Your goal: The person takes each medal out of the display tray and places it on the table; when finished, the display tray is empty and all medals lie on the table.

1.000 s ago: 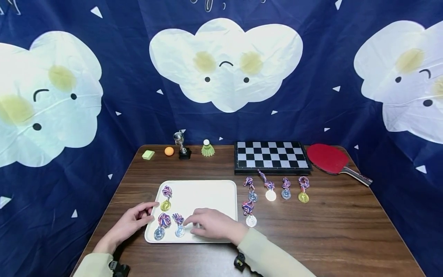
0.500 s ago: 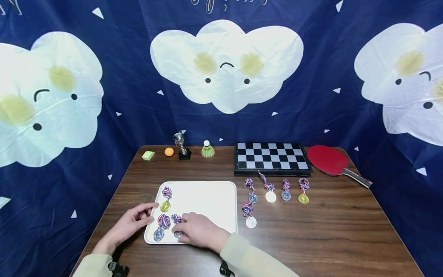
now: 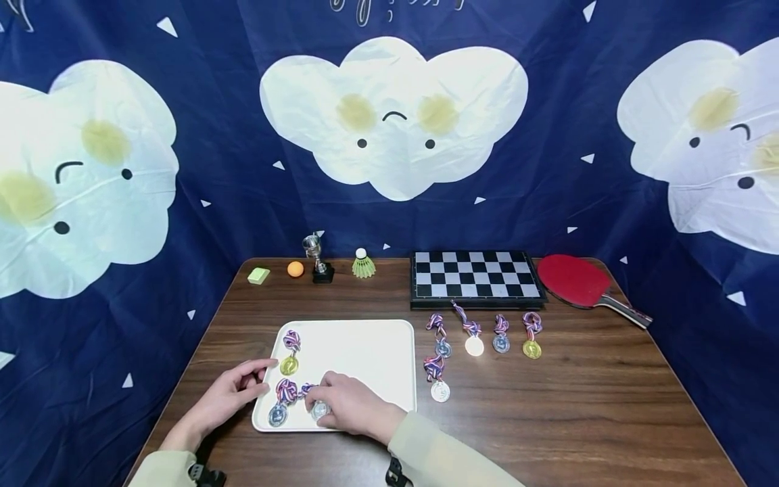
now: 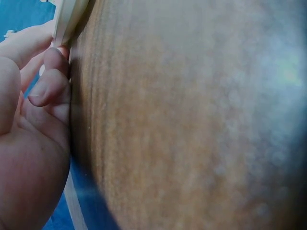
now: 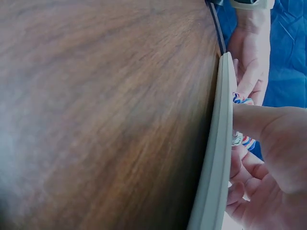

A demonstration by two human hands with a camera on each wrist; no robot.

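While wood (image 3: 548, 419) bears medals (image 3: 532, 349), cloth (image 3: 216, 122) hangs.

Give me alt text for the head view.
A person's right hand grips a silver-coloured medal on a white tray, while the left hand touches the tray's left edge. Two other medals lie on the tray; five more lie to its right on the wooden table, near a chessboard and a red paddle.

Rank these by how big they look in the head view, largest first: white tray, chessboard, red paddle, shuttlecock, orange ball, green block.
White tray
Chessboard
Red paddle
Shuttlecock
Orange ball and green block: too alike to rank
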